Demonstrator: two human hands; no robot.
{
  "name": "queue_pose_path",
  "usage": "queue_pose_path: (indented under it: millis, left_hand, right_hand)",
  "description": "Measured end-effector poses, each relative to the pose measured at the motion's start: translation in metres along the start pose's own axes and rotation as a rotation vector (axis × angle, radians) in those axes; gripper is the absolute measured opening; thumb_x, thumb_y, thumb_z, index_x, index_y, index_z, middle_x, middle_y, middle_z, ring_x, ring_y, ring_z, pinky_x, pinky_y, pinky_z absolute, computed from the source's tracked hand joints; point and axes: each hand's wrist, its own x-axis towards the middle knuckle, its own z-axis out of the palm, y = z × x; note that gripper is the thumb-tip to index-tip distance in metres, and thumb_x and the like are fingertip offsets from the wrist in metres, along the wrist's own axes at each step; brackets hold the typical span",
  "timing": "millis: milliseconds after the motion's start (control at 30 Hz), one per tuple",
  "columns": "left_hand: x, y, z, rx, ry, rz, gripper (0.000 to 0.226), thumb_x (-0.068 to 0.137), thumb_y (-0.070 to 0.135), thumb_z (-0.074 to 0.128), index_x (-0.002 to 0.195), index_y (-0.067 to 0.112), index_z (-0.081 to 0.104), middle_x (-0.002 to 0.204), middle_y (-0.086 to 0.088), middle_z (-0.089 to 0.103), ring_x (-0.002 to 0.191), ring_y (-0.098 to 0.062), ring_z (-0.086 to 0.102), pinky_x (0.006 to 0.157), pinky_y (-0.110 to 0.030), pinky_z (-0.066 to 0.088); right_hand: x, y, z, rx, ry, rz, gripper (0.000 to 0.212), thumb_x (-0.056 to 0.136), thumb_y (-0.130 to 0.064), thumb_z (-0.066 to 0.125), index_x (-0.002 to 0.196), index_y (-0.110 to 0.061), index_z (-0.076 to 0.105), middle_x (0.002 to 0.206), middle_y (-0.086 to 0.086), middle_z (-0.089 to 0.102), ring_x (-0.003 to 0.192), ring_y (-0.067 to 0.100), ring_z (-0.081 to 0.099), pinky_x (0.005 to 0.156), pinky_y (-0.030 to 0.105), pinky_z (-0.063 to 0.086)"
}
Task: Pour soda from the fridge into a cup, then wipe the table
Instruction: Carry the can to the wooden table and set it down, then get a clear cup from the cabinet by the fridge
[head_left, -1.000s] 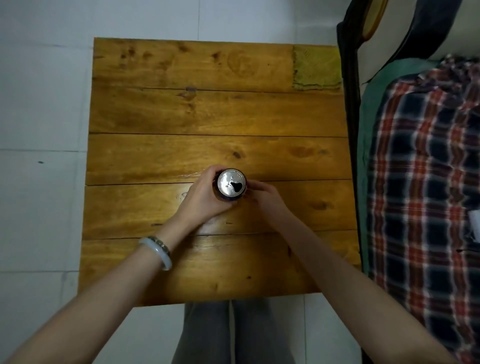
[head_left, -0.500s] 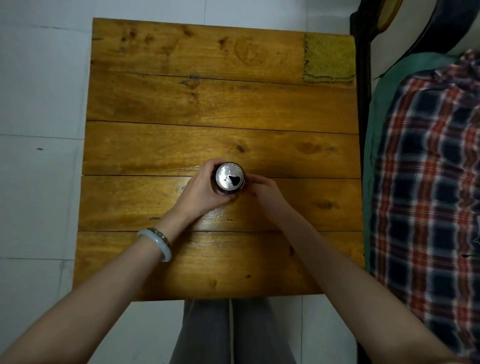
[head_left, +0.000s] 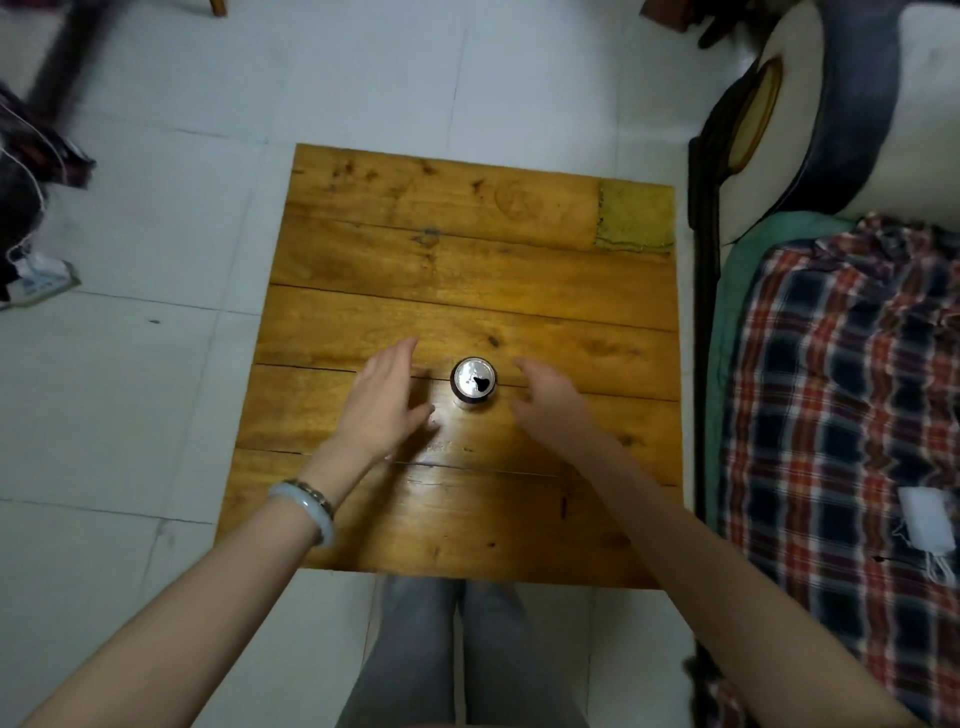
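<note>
An opened soda can (head_left: 474, 383) stands upright in the middle of the wooden table (head_left: 467, 260), seen from straight above with its silver top and dark mouth hole. My left hand (head_left: 387, 400) hovers just left of the can, fingers apart, not touching it. My right hand (head_left: 550, 397) is just right of the can, also open and apart from it. A yellow-green cloth (head_left: 636, 215) lies flat on the table's far right corner. No cup is in view.
A bed with a plaid blanket (head_left: 852, 415) runs along the table's right side, a small white item (head_left: 927, 519) on it. Dark cushions (head_left: 831, 114) sit at the far right. White tiled floor surrounds the table; clothing (head_left: 31, 171) lies at the left.
Both hands have let go of the can and moved apart to either side. The camera has pulled back and higher, showing more floor and the whole table.
</note>
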Motion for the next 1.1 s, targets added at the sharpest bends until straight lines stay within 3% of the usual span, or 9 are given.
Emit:
queue_pose_path:
  millis: [67, 267, 467, 600, 767, 867, 1100]
  left_hand:
    - [-0.016, 0.01, -0.024, 0.08, 0.071, 0.023, 0.087, 0.079, 0.028, 0.073, 0.147, 0.009, 0.02, 0.145, -0.015, 0.037, 0.132, -0.031, 0.034, 0.108, -0.038, 0.027]
    - [-0.073, 0.035, -0.093, 0.288, 0.261, 0.043, 0.085, 0.067, 0.03, 0.082, 0.135, -0.002, 0.042, 0.13, -0.021, 0.052, 0.117, -0.038, 0.052, 0.097, -0.046, 0.042]
    - [-0.139, 0.038, -0.139, 0.391, 0.463, -0.097, 0.09, 0.047, 0.037, 0.09, 0.122, 0.0, 0.057, 0.11, -0.016, 0.065, 0.094, -0.033, 0.065, 0.082, -0.044, 0.052]
    - [-0.186, 0.027, -0.156, 0.377, 0.555, -0.233, 0.086, 0.057, 0.037, 0.087, 0.126, 0.001, 0.053, 0.116, -0.015, 0.064, 0.101, -0.033, 0.063, 0.089, -0.044, 0.048]
    - [-0.246, 0.0, -0.169, 0.365, 0.625, -0.449, 0.085, 0.057, 0.04, 0.087, 0.126, 0.002, 0.054, 0.113, -0.01, 0.065, 0.098, -0.029, 0.064, 0.086, -0.038, 0.05]
    - [-0.285, -0.019, -0.175, 0.291, 0.677, -0.544, 0.081, 0.069, 0.036, 0.08, 0.134, 0.003, 0.046, 0.126, -0.011, 0.058, 0.112, -0.031, 0.056, 0.097, -0.04, 0.041]
    - [-0.384, -0.083, -0.189, 0.221, 0.74, -0.754, 0.076, 0.076, 0.03, 0.073, 0.139, 0.004, 0.039, 0.134, -0.012, 0.052, 0.121, -0.031, 0.048, 0.103, -0.039, 0.032]
  right_hand:
    - [-0.022, -0.02, -0.015, -0.095, 0.032, -0.085, 0.057, 0.092, -0.012, 0.048, 0.146, -0.012, 0.029, 0.147, 0.009, 0.036, 0.136, 0.024, 0.032, 0.109, 0.034, 0.027]
    - [-0.079, -0.08, -0.049, -0.356, 0.175, -0.336, 0.059, 0.089, -0.015, 0.049, 0.144, -0.012, 0.029, 0.141, 0.008, 0.041, 0.128, 0.026, 0.037, 0.101, 0.037, 0.037]
    - [-0.12, -0.14, -0.055, -0.533, 0.262, -0.65, 0.064, 0.087, -0.018, 0.05, 0.146, -0.009, 0.026, 0.142, 0.01, 0.041, 0.127, 0.028, 0.04, 0.101, 0.036, 0.038]
    - [-0.136, -0.182, -0.04, -0.556, 0.247, -0.802, 0.064, 0.086, -0.019, 0.051, 0.145, -0.009, 0.028, 0.142, 0.01, 0.041, 0.126, 0.028, 0.042, 0.097, 0.037, 0.042]
    - [-0.156, -0.236, -0.005, -0.643, 0.185, -0.98, 0.063, 0.087, -0.023, 0.05, 0.145, -0.012, 0.026, 0.14, 0.007, 0.041, 0.126, 0.025, 0.041, 0.094, 0.033, 0.042]
    - [-0.17, -0.27, 0.024, -0.682, 0.127, -1.078, 0.062, 0.087, -0.022, 0.05, 0.144, -0.011, 0.027, 0.138, 0.008, 0.043, 0.124, 0.027, 0.041, 0.094, 0.033, 0.041]
    - [-0.21, -0.35, 0.117, -0.712, 0.043, -1.22, 0.061, 0.085, -0.02, 0.052, 0.142, -0.012, 0.03, 0.134, 0.009, 0.046, 0.122, 0.029, 0.042, 0.091, 0.038, 0.044]
